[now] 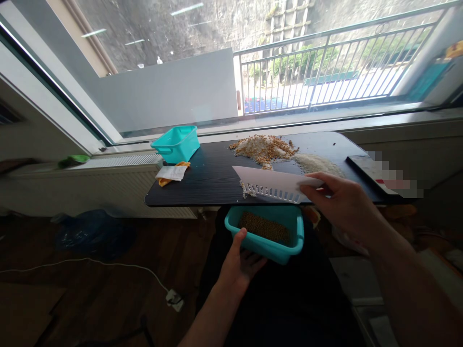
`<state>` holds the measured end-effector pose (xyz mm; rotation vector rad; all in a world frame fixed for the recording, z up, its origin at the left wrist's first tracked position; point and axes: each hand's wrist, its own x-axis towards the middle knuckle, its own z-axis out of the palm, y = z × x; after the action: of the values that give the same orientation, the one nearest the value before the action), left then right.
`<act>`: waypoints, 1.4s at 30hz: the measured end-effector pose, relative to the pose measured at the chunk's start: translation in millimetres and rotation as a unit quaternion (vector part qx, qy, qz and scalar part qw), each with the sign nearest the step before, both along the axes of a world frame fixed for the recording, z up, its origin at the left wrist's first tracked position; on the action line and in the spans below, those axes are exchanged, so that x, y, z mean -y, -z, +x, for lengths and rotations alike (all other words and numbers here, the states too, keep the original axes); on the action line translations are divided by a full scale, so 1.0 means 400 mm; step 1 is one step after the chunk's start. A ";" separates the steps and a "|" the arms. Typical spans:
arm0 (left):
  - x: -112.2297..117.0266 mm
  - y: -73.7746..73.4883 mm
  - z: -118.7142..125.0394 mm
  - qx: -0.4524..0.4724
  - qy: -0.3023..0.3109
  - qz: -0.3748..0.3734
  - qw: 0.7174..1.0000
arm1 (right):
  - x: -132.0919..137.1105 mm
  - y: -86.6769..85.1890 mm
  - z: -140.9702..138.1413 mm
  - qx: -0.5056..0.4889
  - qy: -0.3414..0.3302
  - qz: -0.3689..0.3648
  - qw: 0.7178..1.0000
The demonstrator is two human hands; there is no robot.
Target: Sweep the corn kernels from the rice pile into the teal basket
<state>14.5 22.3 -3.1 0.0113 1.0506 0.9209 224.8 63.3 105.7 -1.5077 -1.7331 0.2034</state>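
My left hand (240,262) grips the near left corner of a teal basket (289,248) holding brown beans, kept just below the black table's front edge (181,200). My right hand (342,200) is closed on the end of a white slotted scraper (269,185) that lies on the table edge above the basket. A few white grains (247,190) cling by the scraper's left part. Farther back lie a mixed heap of beans and rice (265,147) and a pile of white rice (318,164).
A second teal basket (176,143) sits at the table's back left, beside a small paper packet (171,173). A dark flat device (376,173) lies at the right end. A white cable and plug (173,299) run over the wooden floor. A radiator and window stand behind.
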 end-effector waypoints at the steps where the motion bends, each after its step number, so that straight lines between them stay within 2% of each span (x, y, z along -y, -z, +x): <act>1: 0.000 0.000 -0.001 0.000 -0.001 0.003 1.000 | 0.002 -0.001 0.000 -0.004 -0.005 -0.002 1.000; 14: -0.003 -0.002 -0.003 -0.003 -0.003 0.008 1.000 | 0.008 0.010 -0.003 -0.009 -0.021 -0.016 1.000; 23: -0.006 -0.005 -0.005 -0.008 -0.010 -0.001 1.000 | 0.053 -0.041 0.009 -0.049 -0.068 -0.047 0.995; 28: -0.004 -0.003 -0.004 -0.002 -0.007 0.003 1.000 | 0.025 -0.038 0.016 0.004 0.010 -0.012 1.000; 30: -0.004 0.001 -0.004 -0.001 -0.004 -0.002 1.000 | 0.006 -0.036 0.014 0.026 0.021 -0.009 0.999; 36: -0.009 0.009 -0.006 0.012 -0.002 0.000 1.000 | -0.038 -0.030 0.012 0.031 0.015 -0.020 0.999; 42: -0.004 0.000 -0.002 0.002 -0.002 0.005 1.000 | -0.026 -0.041 0.012 0.001 -0.012 -0.010 1.000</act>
<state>13.9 23.8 -3.0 0.0151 1.0432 0.9299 229.8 73.5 122.0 -1.5017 -1.7569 0.2314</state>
